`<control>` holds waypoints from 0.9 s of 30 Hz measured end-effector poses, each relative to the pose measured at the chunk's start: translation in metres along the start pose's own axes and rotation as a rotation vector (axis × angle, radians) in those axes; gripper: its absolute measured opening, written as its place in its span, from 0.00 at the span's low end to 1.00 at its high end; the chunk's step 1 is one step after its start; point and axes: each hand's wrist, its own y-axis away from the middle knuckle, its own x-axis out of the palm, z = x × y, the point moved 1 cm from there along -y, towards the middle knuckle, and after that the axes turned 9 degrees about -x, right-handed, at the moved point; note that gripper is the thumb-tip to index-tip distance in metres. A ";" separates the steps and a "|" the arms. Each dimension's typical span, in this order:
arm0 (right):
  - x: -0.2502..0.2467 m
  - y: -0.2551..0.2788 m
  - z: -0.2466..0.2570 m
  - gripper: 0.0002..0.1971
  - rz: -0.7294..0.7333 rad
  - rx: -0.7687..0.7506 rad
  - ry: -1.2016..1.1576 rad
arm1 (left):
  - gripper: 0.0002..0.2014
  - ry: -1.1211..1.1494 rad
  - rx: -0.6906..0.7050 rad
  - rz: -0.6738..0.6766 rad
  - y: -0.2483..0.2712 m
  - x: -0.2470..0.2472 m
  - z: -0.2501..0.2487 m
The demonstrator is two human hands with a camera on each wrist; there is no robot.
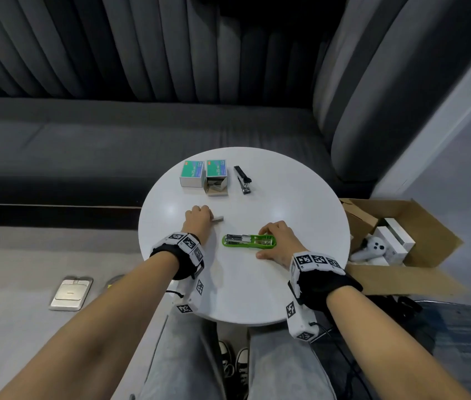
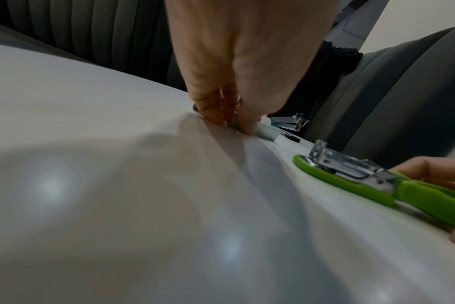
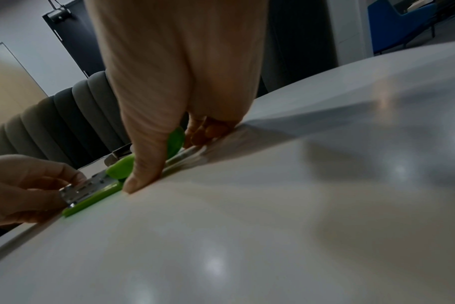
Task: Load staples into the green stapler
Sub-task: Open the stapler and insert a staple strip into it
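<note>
My left hand (image 1: 197, 218) pinches a staple strip (image 1: 218, 218) off the surface (image 1: 300, 203). My right hand (image 1: 276, 239) grips the opened green stapler (image 1: 248, 241), lying between both hands. Next: lift the strip and seat it in the tray.

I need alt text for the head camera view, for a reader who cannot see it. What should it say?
Seen from above, the right hand steadies an opened green stapler on a round white table, while the left hand pinches a staple strip lying on the table. Farther back sit two staple boxes, one open, and a black stapler.
</note>
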 end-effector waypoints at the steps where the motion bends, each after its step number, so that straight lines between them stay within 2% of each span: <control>1: 0.000 0.000 0.000 0.25 -0.001 -0.001 0.004 | 0.13 0.015 0.010 0.003 0.001 0.000 0.002; 6: 0.001 0.001 0.002 0.25 -0.008 0.003 0.007 | 0.10 0.088 0.063 -0.032 0.009 -0.006 0.010; 10: 0.003 0.004 0.003 0.26 -0.012 -0.001 0.017 | 0.08 0.256 0.108 -0.122 0.018 -0.017 0.011; 15: -0.012 0.010 0.006 0.30 0.073 0.021 -0.082 | 0.06 0.361 0.236 -0.185 0.035 -0.024 0.011; 17: -0.021 0.013 0.011 0.27 0.000 -0.010 -0.084 | 0.05 0.382 0.291 -0.197 0.041 -0.025 0.011; 19: -0.027 0.017 0.022 0.21 -0.127 -0.095 -0.102 | 0.04 0.400 0.328 -0.188 0.047 -0.023 0.008; 21: -0.027 0.019 0.035 0.16 -0.190 -0.177 -0.162 | 0.04 0.409 0.353 -0.167 0.053 -0.020 0.003; 24: -0.025 0.016 0.049 0.12 -0.203 -0.238 -0.275 | 0.06 0.403 0.359 -0.131 0.059 -0.016 -0.006; 27: -0.022 0.012 0.053 0.11 -0.177 -0.254 -0.284 | 0.07 0.442 0.365 -0.086 0.063 -0.013 -0.013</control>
